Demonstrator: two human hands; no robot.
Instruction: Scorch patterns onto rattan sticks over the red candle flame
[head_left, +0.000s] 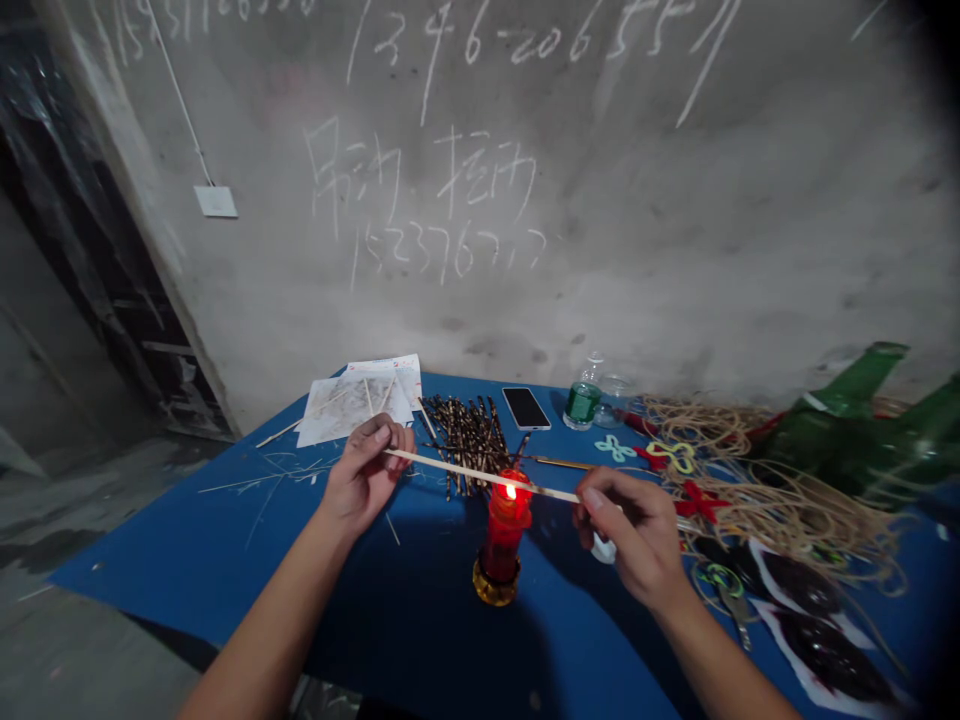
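Observation:
A thin pale wooden strip (450,467) stretches between my two hands, with its middle over the flame of a lit red candle (504,535). The candle stands upright on a gold base on the blue table. My left hand (369,470) pinches the strip's left end, and my right hand (630,520) pinches its right end. A dark mark shows on the strip just right of the flame. Behind the candle lies a pile of dark, scorched-looking sticks (469,435). Whether the strip touches the candle's rim I cannot tell.
White papers (352,405) with pale sticks lie at the back left. A phone (526,408) and a small bottle with green liquid (582,400) stand near the wall. Tangled cord (795,490), green glass bottles (832,430), keys (735,605) and dark packets (829,655) crowd the right side.

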